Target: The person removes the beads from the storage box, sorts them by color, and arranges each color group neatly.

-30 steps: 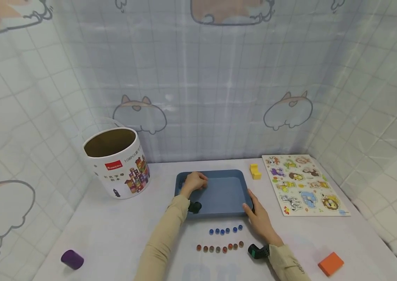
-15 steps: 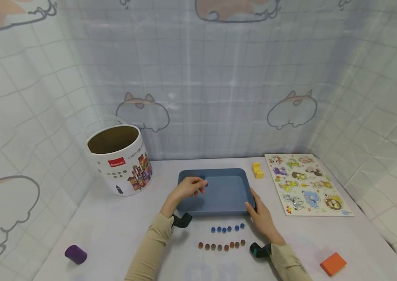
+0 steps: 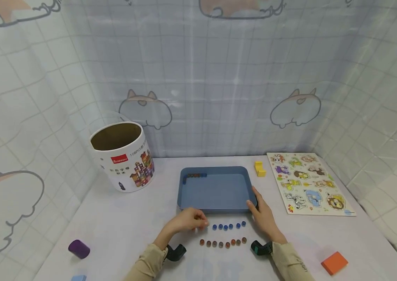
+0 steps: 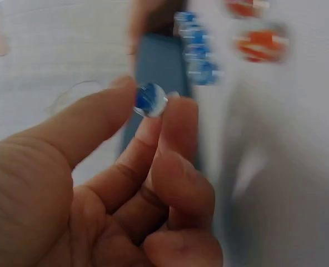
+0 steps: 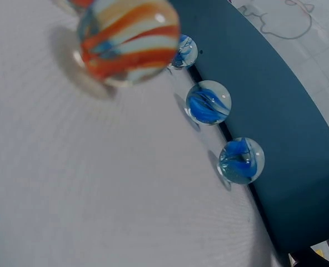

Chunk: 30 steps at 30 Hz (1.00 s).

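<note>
My left hand (image 3: pixel 188 219) is just in front of the blue tray (image 3: pixel 216 210), at the left end of a row of blue marbles (image 3: pixel 225 228). Its thumb and fingertips pinch a clear marble with a blue swirl (image 4: pixel 150 100), seen in the left wrist view. My right hand (image 3: pixel 265 218) holds the tray's right side near the front corner, thumb at the rim. A second row, of orange and brownish marbles (image 3: pixel 221 244), lies nearer the body. Inside the tray, several small marbles (image 3: pixel 195 175) line the back left corner.
A large white bucket (image 3: pixel 124 164) stands at the back left. Right of the tray are a yellow block (image 3: pixel 259 169) and an animal puzzle board (image 3: pixel 307 185). A purple cylinder (image 3: pixel 78 248) and light blue block (image 3: pixel 78 278) lie front left, an orange block (image 3: pixel 334 263) front right.
My left hand has come out of the tray's left part, toward the body, down to the blue row. The right hand stays at the tray. The head view has shifted slightly.
</note>
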Each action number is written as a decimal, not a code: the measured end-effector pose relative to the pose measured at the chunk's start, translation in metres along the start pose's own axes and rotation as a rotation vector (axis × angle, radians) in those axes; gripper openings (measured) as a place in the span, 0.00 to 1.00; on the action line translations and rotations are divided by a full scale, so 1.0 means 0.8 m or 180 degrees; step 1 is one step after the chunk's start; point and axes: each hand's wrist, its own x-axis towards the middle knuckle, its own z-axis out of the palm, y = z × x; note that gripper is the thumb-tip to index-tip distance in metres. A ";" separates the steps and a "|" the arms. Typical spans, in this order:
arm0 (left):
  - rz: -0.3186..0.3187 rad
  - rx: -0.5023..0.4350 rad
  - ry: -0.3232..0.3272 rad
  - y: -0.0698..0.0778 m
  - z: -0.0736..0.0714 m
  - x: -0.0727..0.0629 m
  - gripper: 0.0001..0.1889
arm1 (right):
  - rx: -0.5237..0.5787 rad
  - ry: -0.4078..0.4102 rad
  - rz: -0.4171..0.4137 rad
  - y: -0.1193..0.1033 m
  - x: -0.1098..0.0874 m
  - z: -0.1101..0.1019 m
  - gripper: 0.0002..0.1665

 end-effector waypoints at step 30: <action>-0.0128 -0.0294 0.0805 0.027 -0.055 0.057 0.17 | -0.0031 -0.0027 -0.0057 -0.002 0.001 -0.003 0.37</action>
